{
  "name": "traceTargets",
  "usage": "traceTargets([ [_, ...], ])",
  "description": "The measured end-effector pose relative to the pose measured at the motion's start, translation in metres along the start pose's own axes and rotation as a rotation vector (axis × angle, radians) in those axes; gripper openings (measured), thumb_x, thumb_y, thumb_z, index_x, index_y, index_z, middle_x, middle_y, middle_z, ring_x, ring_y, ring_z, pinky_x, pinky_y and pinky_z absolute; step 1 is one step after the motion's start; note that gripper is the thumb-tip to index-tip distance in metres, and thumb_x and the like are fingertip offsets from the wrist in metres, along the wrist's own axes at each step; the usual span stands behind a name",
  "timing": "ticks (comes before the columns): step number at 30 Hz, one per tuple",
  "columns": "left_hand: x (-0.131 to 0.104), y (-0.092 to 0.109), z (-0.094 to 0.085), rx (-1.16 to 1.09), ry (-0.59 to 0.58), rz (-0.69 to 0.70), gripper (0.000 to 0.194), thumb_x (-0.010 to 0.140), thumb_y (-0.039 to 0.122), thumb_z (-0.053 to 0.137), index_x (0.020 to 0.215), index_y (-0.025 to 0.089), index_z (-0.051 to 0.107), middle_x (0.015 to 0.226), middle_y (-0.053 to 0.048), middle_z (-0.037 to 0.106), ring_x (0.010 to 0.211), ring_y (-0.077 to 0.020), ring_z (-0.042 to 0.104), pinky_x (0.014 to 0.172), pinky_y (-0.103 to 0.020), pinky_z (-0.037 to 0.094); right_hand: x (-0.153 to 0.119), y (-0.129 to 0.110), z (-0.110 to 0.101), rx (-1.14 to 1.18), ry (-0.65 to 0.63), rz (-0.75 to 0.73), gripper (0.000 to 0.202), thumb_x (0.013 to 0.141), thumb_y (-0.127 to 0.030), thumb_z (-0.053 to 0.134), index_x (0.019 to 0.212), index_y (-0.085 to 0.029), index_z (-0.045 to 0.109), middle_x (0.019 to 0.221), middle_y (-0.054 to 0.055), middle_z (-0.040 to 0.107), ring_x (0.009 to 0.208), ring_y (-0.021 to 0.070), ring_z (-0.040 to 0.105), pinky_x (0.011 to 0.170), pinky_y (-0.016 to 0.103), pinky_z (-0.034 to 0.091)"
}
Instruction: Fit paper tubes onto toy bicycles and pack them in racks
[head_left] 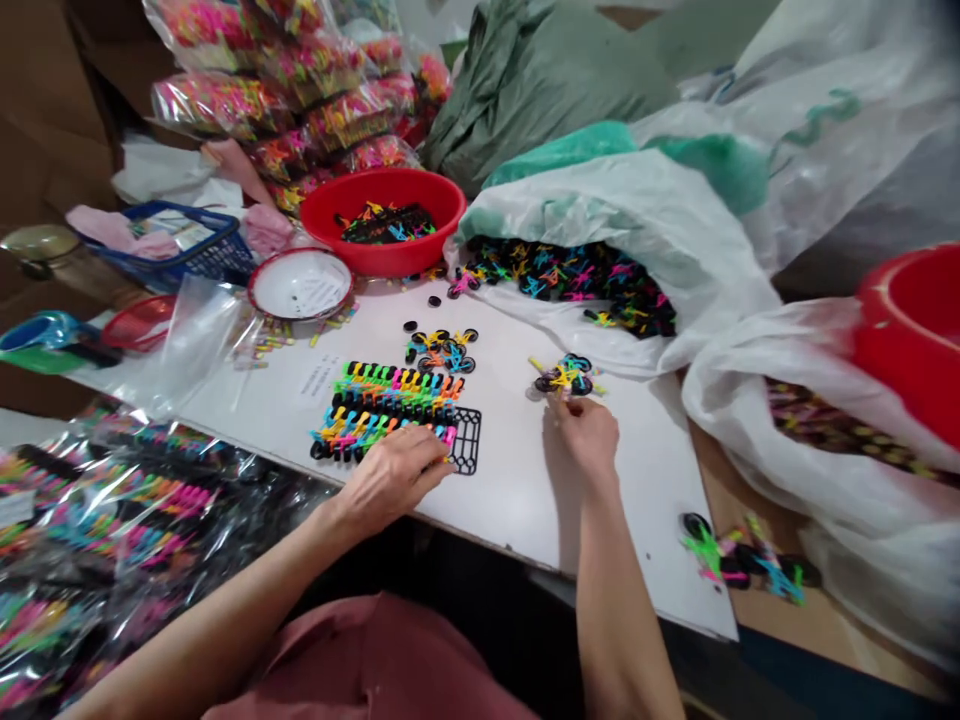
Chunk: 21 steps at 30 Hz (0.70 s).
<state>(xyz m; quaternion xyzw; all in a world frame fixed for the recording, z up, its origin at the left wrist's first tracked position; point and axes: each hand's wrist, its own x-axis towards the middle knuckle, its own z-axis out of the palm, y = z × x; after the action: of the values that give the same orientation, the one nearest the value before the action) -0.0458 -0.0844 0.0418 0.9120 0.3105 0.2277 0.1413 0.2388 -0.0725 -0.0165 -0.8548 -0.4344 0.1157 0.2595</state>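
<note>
My left hand (397,464) is closed over the front row of toy bicycles (360,432), its fingertips curled at the near right part of a black plastic grid rack (466,440). Two rows of colourful bicycles stand packed in that rack, and its right end shows bare bars. What lies under the left palm is hidden. Farther right, my right hand (589,432) pinches at a little cluster of toy bicycles (566,377), yellow and blue with black wheels. Behind the rack lies another small heap of bicycles (444,350) in yellow, orange and blue.
A white plastic bag (555,320) spills many bicycles at the back. A red basin (382,260), a white bowl (300,285) and a blue basket (202,250) stand at back left. Loose bicycles (739,560) lie at the right edge. Packed bags (112,540) fill the lower left.
</note>
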Motion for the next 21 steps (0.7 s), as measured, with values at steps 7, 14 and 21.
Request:
traceTargets([
  [7,0.004,0.002,0.007,0.086,0.075,-0.031,0.017,0.086,0.019,0.049,0.072,0.016,0.058,0.07,-0.004,0.058,0.071,-0.0145,0.054,0.069,-0.028,0.044,-0.054,-0.001,0.005,0.674,-0.085,0.08,0.032,0.061,-0.044,0.069,0.069,-0.016,0.055,0.052,-0.003,0.05,0.046,0.0105,0.043,0.047,0.024,0.036],
  [14,0.0,0.003,0.0,-0.005,0.123,-0.022,0.011,0.085,0.023,0.055,0.085,0.016,0.063,0.084,-0.006,0.065,0.083,-0.0159,0.059,0.078,-0.03,0.047,-0.097,-0.032,0.02,0.826,-0.28,-0.017,0.033,0.066,-0.046,0.066,0.073,-0.015,0.055,0.06,0.0,0.055,0.053,0.0117,0.048,0.052,0.025,0.039],
  [21,0.008,-0.025,-0.041,-0.113,0.378,-0.32,0.013,0.083,0.021,0.055,0.09,0.017,0.065,0.085,-0.003,0.065,0.076,-0.0121,0.06,0.072,-0.024,0.048,-0.103,-0.036,0.03,0.742,-0.37,0.048,0.024,0.067,-0.039,0.062,0.071,-0.016,0.056,0.059,-0.001,0.055,0.053,0.0132,0.049,0.052,0.025,0.041],
])
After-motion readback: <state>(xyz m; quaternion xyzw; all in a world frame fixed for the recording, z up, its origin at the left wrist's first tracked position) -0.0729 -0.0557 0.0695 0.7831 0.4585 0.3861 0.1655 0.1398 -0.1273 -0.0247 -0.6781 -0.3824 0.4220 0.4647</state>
